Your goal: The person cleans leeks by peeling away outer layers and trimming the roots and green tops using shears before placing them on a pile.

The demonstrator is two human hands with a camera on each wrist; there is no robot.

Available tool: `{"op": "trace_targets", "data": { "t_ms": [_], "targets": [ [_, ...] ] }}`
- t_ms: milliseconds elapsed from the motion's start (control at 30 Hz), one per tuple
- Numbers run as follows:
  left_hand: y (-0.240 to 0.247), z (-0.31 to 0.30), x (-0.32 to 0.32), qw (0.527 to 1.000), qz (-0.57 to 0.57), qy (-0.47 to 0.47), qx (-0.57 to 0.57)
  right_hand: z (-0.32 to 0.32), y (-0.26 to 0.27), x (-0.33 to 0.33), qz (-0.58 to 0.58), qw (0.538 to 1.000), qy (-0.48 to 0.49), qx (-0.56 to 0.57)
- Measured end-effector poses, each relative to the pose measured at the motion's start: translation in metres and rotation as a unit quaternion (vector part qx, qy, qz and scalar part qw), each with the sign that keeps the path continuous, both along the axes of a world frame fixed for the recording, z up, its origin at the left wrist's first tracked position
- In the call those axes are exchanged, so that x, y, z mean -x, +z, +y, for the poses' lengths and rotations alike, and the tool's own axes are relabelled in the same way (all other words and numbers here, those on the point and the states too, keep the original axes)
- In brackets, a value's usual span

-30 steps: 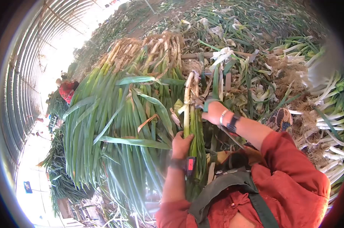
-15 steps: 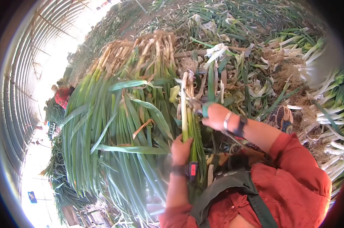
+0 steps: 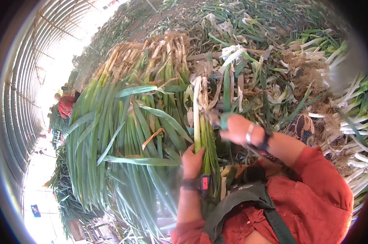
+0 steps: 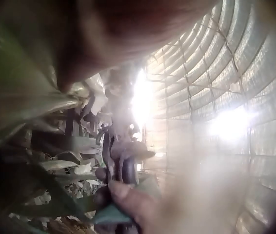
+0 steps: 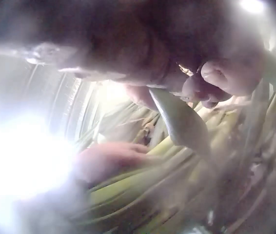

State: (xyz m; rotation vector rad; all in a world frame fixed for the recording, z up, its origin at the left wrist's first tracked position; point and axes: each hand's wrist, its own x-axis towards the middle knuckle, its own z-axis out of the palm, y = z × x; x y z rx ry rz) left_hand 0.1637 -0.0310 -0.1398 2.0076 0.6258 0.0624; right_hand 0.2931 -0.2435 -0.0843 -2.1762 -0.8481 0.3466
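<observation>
My left hand (image 3: 192,162) grips several large green onions (image 3: 198,130) around their green part, root ends pointing away from me. A dry skin flap hangs at the left of their pale shanks. To the right of the shanks, my right hand (image 3: 240,129) holds a grey tool (image 3: 212,117) with a green part, much like an air blow gun. Its blurred tip is right at the stalks, and a thin hose-like line trails back from the hand. The left wrist view shows the right thumb (image 4: 123,191) curled on the tool. Fingers and glare hide much of the right wrist view.
A big heap of untrimmed green onions (image 3: 131,122) lies at the left, roots away from me. Pale peeled onions (image 3: 354,122) lie in a row at the far right. Leaf scraps (image 3: 273,93) litter the ground ahead. A person in red (image 3: 66,105) is far left.
My right hand with the tool has drawn slightly right and nearer my body. The skin at the left of the shanks has shifted. My left hand keeps its grip; the view has turned a little.
</observation>
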Motion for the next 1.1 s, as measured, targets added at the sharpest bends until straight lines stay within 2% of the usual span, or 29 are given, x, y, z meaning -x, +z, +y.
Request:
{"op": "trace_targets", "data": {
  "t_ms": [33, 67, 133, 200, 233, 333, 367, 433, 467, 500, 567, 600, 633, 667, 733, 833, 867, 967, 1033, 1067, 1100],
  "targets": [
    [0.012, -0.002, 0.000, 1.000, -0.001, 0.000, 0.018, 0.009, -0.003, -0.019, 0.018, 0.999, -0.024, -0.031],
    [0.024, -0.004, 0.002, 1.000, -0.002, 0.002, 0.029, 0.017, -0.005, -0.038, 0.084, 0.991, -0.090, 0.045],
    [0.048, 0.000, 0.003, 0.999, -0.001, 0.006, 0.047, 0.011, -0.006, -0.036, -0.008, 0.998, -0.067, -0.010],
    [0.063, 0.011, 0.002, 0.999, 0.036, -0.010, -0.030, -0.006, 0.002, -0.009, 0.002, 1.000, 0.009, -0.001],
    [0.076, 0.014, -0.002, 0.999, 0.031, -0.005, -0.012, -0.012, -0.011, -0.010, -0.010, 0.997, 0.033, -0.062],
    [0.084, 0.042, 0.001, 1.000, 0.029, 0.004, 0.008, -0.030, -0.032, -0.034, 0.053, 0.990, -0.113, 0.065],
    [0.077, 0.055, -0.001, 1.000, 0.024, 0.010, 0.011, -0.035, -0.036, -0.025, 0.014, 0.991, -0.111, -0.067],
    [0.043, 0.088, -0.003, 0.984, 0.029, -0.014, -0.176, -0.042, -0.007, 0.007, -0.001, 0.998, -0.033, -0.052],
    [0.047, 0.084, -0.011, 0.963, 0.024, -0.029, -0.267, -0.045, 0.004, 0.019, -0.015, 0.999, 0.004, -0.043],
    [0.045, 0.071, -0.011, 0.908, 0.008, -0.005, -0.418, -0.049, -0.006, 0.033, -0.010, 0.997, 0.036, -0.063],
    [0.060, 0.048, -0.022, 0.908, -0.041, -0.013, -0.417, -0.057, 0.000, 0.058, -0.013, 0.991, 0.125, -0.037],
    [0.065, 0.039, -0.028, 0.907, -0.063, -0.018, -0.417, -0.061, 0.006, 0.069, 0.021, 0.991, 0.131, -0.019],
    [0.068, 0.027, -0.032, 0.942, -0.051, -0.017, -0.331, -0.065, 0.014, 0.080, 0.057, 0.989, 0.139, -0.001],
    [0.059, 0.024, -0.032, 0.945, -0.020, -0.051, -0.322, -0.067, 0.017, 0.087, 0.090, 0.985, 0.146, 0.017],
    [0.039, 0.021, -0.037, 0.946, 0.037, -0.118, -0.301, -0.066, -0.003, 0.095, 0.075, 0.986, 0.146, 0.019],
    [0.026, 0.002, -0.034, 0.890, 0.134, -0.154, -0.407, -0.059, 0.006, 0.089, 0.078, 0.982, 0.160, 0.063],
    [0.022, -0.001, -0.034, 0.889, 0.159, -0.151, -0.402, -0.054, 0.014, 0.083, 0.083, 0.979, 0.167, 0.084],
    [0.016, -0.005, -0.038, 0.893, 0.232, -0.145, -0.358, -0.028, 0.002, 0.063, 0.062, 0.989, 0.129, 0.048],
    [0.007, -0.005, -0.040, 0.903, 0.220, -0.112, -0.352, -0.006, -0.016, 0.040, -0.059, 0.994, 0.076, -0.057],
    [0.004, -0.005, -0.040, 0.907, 0.215, -0.096, -0.350, 0.009, -0.026, 0.021, -0.070, 0.996, 0.061, -0.001],
    [0.007, -0.004, -0.039, 0.923, 0.185, -0.091, -0.325, 0.024, -0.041, 0.002, -0.043, 0.998, 0.017, -0.032]
  ]
}}
